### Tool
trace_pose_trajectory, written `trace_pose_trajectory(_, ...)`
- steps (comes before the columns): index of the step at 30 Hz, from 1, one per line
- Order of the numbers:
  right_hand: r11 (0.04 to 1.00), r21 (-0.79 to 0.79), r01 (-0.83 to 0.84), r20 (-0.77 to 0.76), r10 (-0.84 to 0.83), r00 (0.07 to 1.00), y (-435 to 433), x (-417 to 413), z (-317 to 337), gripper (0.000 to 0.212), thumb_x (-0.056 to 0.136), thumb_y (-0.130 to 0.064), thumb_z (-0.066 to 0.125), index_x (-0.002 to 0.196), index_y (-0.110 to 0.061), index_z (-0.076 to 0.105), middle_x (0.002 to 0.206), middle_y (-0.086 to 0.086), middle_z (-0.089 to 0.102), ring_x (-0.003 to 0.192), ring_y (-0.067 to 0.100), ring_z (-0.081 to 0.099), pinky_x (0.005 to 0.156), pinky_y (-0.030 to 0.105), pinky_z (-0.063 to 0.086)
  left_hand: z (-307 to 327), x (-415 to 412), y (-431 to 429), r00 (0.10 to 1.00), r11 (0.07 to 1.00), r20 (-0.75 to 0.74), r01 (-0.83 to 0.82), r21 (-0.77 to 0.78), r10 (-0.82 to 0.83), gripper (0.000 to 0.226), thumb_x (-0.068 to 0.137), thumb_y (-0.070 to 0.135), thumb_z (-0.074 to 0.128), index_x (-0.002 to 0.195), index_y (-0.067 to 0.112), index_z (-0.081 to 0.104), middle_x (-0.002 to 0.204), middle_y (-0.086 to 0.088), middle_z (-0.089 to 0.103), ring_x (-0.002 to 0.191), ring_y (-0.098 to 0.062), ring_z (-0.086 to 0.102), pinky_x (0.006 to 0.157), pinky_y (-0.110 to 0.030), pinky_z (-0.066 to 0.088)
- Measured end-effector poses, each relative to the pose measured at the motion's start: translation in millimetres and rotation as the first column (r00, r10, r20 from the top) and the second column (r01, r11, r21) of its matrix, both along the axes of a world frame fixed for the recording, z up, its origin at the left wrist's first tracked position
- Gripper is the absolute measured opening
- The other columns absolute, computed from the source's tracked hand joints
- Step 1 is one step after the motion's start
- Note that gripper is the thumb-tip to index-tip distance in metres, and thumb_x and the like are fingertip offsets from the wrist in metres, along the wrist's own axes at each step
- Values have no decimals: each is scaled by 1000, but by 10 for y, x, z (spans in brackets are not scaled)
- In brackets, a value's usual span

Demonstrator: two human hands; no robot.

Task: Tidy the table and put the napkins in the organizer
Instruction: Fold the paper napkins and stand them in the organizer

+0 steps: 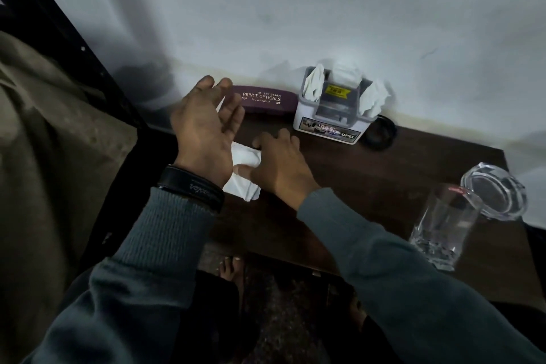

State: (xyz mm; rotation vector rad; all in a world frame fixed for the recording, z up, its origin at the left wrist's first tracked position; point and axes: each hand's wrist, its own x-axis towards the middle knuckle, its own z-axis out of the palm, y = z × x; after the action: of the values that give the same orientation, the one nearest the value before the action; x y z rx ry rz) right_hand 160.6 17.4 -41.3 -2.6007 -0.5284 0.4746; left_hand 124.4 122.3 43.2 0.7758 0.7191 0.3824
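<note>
A white napkin (245,170) lies crumpled on the dark wooden table (369,186) near its left edge. My right hand (277,162) rests palm down on it, thumb and fingers pressing its right side. My left hand (204,127) hovers above the napkin's left part, fingers spread, holding nothing. The white and grey organizer (331,124) stands against the wall at the back, with white napkins (314,83) stuck upright in its compartments.
A maroon spectacle case (266,99) lies by the wall left of the organizer. A black ring-shaped object (381,133) sits to its right. A tall drinking glass (443,224) and a glass ashtray (496,192) stand at the table's right. A bed or cushion (44,127) is at left.
</note>
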Motion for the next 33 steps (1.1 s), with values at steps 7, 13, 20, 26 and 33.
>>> trace_pose_trajectory(7,981,192,2,-70,11,997,-59,36,-19,14,83,-27,79,92,-26,69,100,-3,66,98,17,65,67,21,42,2,-7,26,999,1000,-37,25,10,-25,19,102,15,55,116,24,64,103,9,79,94,-14,75,83,-28,62)
trace_pose_trajectory(13,777,558,292,-389,-66,919,-558,55,433,27,78,-18,89,98,-19,71,90,-6,74,76,0,69,63,14,51,13,2,-9,993,994,-73,100,53,-96,16,102,19,54,113,26,63,97,11,79,92,-12,75,79,-28,59)
trace_pose_trajectory(20,331,838,434,-487,93,869,-1374,9,1038,27,74,-18,86,101,-19,80,114,7,77,108,21,74,85,28,59,17,6,-330,867,877,-155,481,8,-475,29,102,43,51,104,18,65,114,-3,77,106,-26,72,103,-46,53)
trace_pose_trajectory(26,594,721,357,-227,-285,931,-1545,1,864,23,82,-17,85,102,-17,73,98,-5,79,88,9,75,71,20,57,18,38,-789,714,692,264,697,-187,-649,65,101,58,47,137,7,64,132,-14,69,119,-28,69,101,-43,56)
trace_pose_trajectory(33,618,730,292,-189,-228,955,-1584,-13,922,12,93,-37,73,104,-34,77,87,-27,72,76,-9,64,64,9,47,-56,100,-1064,788,769,185,615,-177,-588,49,106,39,52,137,4,62,125,-14,72,108,-24,71,90,-37,61)
